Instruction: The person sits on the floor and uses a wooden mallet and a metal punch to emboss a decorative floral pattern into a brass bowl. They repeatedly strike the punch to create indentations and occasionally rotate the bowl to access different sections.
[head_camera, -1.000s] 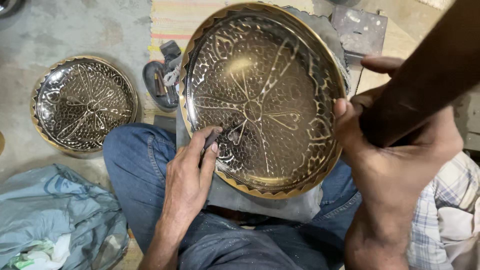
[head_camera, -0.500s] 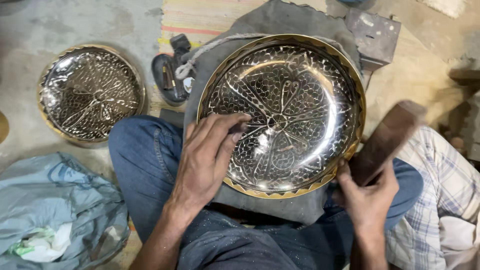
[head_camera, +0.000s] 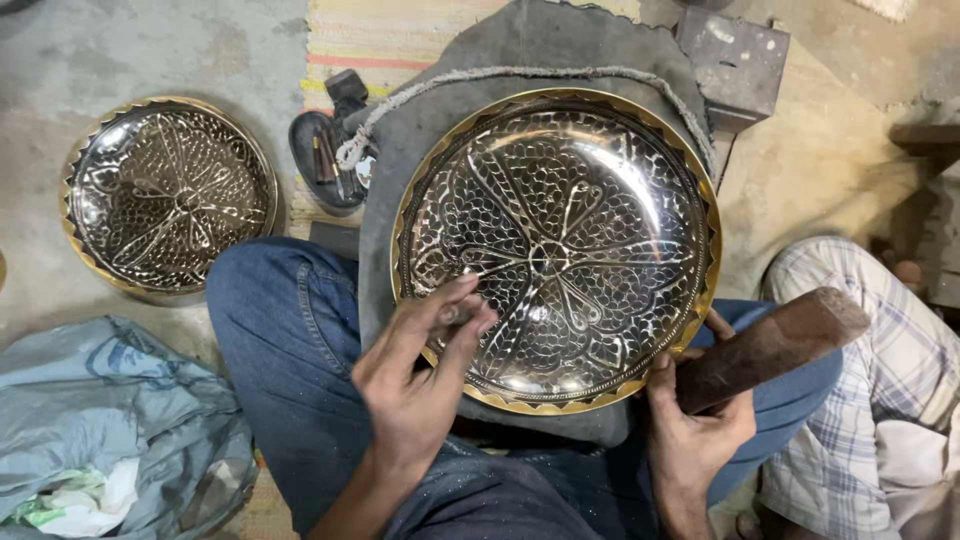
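A large round brass plate (head_camera: 560, 240) with an engraved flower pattern rests on a grey cloth over my lap. My left hand (head_camera: 420, 375) lies on its lower left part, pinching a small metal punch (head_camera: 452, 313) between thumb and fingers against the plate's surface. My right hand (head_camera: 695, 420) is at the plate's lower right rim, closed around a thick brown wooden mallet (head_camera: 775, 340) that points up and to the right, off the plate.
A second engraved brass plate (head_camera: 170, 195) lies on the floor at the left. A dark tray of small tools (head_camera: 325, 155) sits between the plates. A metal block (head_camera: 735, 60) stands at the top right. A blue plastic bag (head_camera: 100, 420) is at lower left; another person's checked sleeve (head_camera: 880, 340) at right.
The mallet has come down from high in front of the camera to beside the plate's lower right rim. My left hand has slid lower on the plate, and the view has shifted.
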